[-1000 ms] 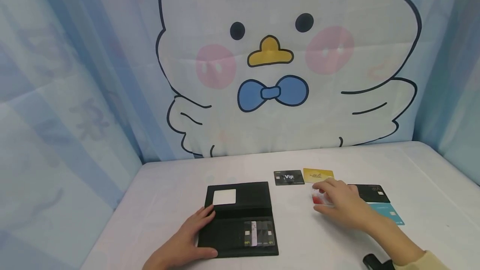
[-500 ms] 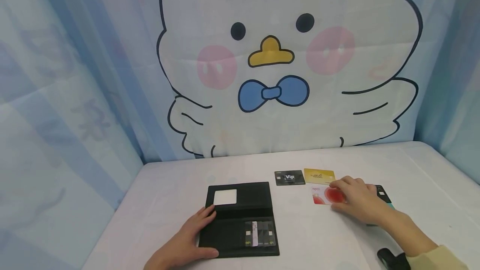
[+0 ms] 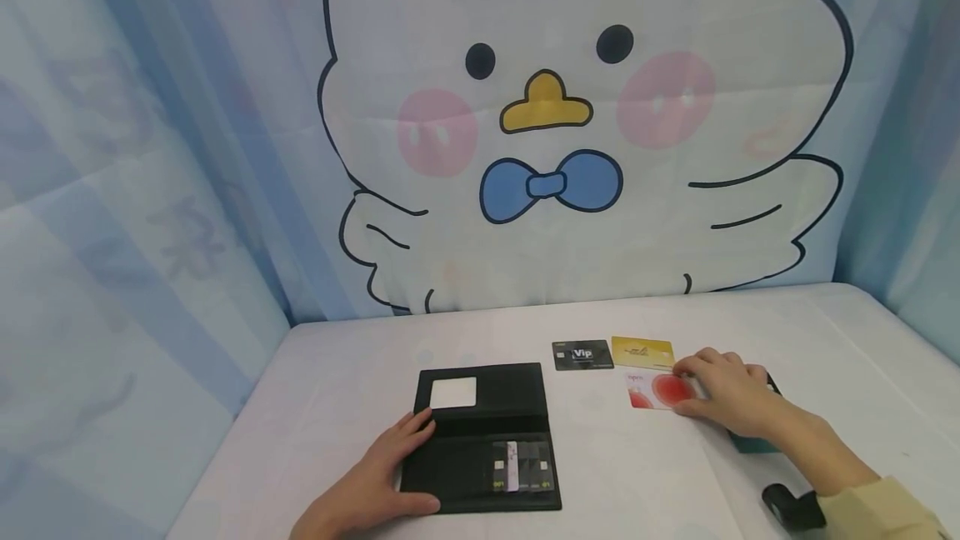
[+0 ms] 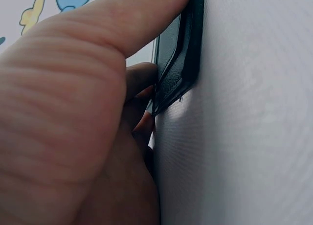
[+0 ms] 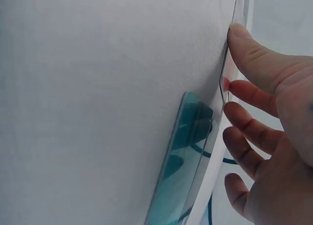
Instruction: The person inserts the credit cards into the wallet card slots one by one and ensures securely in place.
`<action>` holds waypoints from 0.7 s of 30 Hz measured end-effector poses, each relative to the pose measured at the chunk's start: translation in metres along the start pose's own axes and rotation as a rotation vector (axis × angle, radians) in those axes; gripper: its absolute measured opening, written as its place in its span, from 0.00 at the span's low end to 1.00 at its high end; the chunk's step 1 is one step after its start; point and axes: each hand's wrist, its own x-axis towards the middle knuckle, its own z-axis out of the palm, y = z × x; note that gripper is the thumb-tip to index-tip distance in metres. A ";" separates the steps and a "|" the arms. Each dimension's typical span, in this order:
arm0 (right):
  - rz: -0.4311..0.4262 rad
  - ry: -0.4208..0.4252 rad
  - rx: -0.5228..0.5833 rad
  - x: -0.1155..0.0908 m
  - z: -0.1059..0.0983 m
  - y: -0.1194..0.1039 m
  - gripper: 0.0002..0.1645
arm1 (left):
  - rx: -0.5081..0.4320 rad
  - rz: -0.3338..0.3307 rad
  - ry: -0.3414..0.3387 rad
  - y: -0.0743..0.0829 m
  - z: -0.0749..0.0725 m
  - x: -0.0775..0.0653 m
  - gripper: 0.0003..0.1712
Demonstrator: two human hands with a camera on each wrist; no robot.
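Note:
A black card wallet (image 3: pixel 480 398) lies unfolded on the table, with a white patch in its upper half and a clear card sleeve in its lower half. My left hand (image 3: pixel 375 469) rests along its left side, fingers on the edge near the fold and thumb on the lower edge. To the right, my right hand (image 3: pixel 731 394) pinches a red-and-white card (image 3: pixel 660 390) by its two long edges between thumb and index finger. In the right wrist view, the other fingers are loosely bent beside a teal card (image 5: pixel 178 156).
A black VIP card (image 3: pixel 582 355) and a gold card (image 3: pixel 642 352) lie side by side behind the red-and-white card. Under my right hand, a black card is mostly hidden. The white table (image 3: pixel 615 473) ends at a cartoon-printed curtain (image 3: pixel 525 257).
My right hand has slid right across the red-and-white card to its right end, uncovering its print and covering more of the black and teal cards. My left hand stays on the wallet.

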 end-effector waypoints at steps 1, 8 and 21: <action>0.003 -0.008 0.003 0.001 -0.001 0.001 0.33 | 0.001 0.000 0.000 0.000 0.000 0.000 0.54; 0.034 -0.056 0.040 0.008 -0.006 0.001 0.32 | 0.008 0.000 0.001 -0.001 0.000 0.001 0.54; 0.051 -0.079 0.052 0.011 -0.009 -0.003 0.32 | -0.002 0.012 0.005 -0.001 0.000 0.001 0.54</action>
